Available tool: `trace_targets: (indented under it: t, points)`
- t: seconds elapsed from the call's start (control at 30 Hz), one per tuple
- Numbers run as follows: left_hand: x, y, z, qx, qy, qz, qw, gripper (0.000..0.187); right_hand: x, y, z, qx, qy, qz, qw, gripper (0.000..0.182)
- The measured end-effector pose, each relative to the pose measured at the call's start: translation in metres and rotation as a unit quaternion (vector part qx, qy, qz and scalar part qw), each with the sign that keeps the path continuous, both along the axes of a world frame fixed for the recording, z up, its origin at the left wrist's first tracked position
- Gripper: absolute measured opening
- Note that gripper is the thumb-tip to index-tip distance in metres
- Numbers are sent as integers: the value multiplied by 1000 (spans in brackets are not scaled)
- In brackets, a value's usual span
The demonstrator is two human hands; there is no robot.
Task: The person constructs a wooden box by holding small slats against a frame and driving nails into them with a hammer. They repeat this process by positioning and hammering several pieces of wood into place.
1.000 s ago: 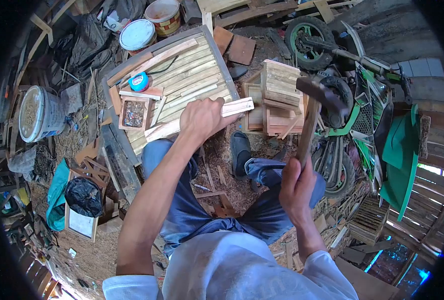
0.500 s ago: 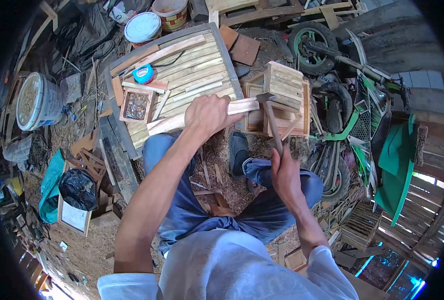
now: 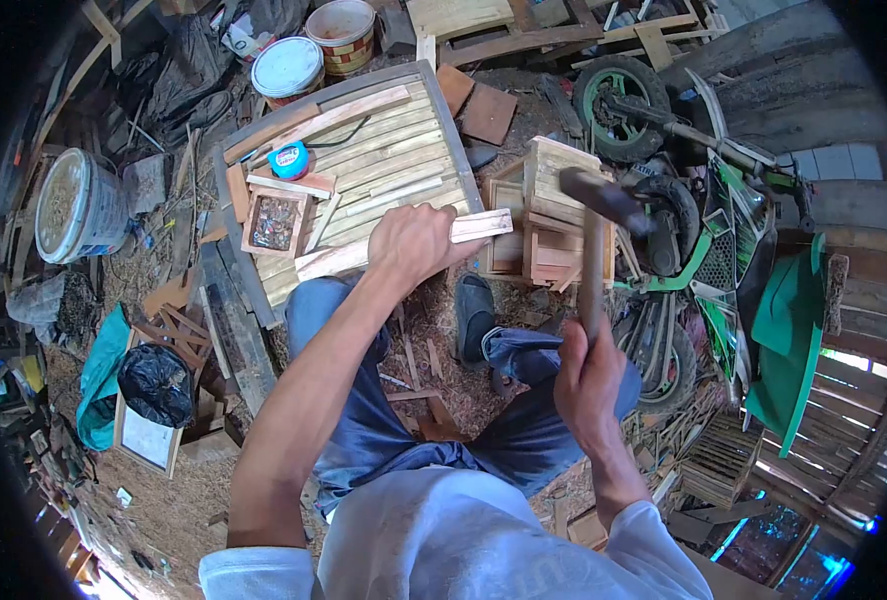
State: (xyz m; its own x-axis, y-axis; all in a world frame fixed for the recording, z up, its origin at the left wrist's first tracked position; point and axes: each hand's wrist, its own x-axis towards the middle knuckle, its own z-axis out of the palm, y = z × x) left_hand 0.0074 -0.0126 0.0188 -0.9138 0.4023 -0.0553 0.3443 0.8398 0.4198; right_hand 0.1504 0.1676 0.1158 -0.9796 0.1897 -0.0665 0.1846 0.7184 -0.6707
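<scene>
My left hand point(image 3: 414, 243) is wrapped round a pale wooden strip point(image 3: 339, 262), which lies across the near side of the slatted wooden panel point(image 3: 404, 135). The strip's right end sticks out beyond my fingers. A hammer point(image 3: 593, 262) is gripped by its handle in my right hand point(image 3: 592, 385). Its head is blurred and raised to the right of the strip's end, apart from it. Beyond the hammer stand small wooden boxes point(image 3: 562, 178). On the panel sit a small wooden box of nails or similar small pieces point(image 3: 276, 222) and a blue round container point(image 3: 289, 159).
A green motorbike point(image 3: 689, 250) stands at the right. White buckets point(image 3: 288, 70) are at the back, and another bucket point(image 3: 82, 205) is at the left. A black plastic bag point(image 3: 156, 385) lies at lower left. Wood scraps and shavings cover the ground.
The hammer has swung up and right, away from the strip's end, with my right hand shifting slightly right and down. My left hand still holds the strip.
</scene>
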Motion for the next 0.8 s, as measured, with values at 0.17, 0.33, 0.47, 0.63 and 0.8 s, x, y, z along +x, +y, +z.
trace_targets:
  t: [0.17,0.33,0.47,0.63,0.8]
  points:
    - [4,0,-3,-7,9,0,1000,55,-2,10,-37,77,-111,21,991,19]
    - [1,-2,-3,3,21,-3,1000,52,-3,-4,3,-17,-33,-14,999,16]
    - [2,0,1,-13,-7,-2,1000,51,2,7,-29,49,-40,4,998,18]
    - [0,-1,1,-15,-10,3,1000,52,-4,-5,15,-6,-15,-11,1000,20]
    - [2,0,-2,-14,-7,5,1000,54,-5,6,-38,88,-44,52,994,22]
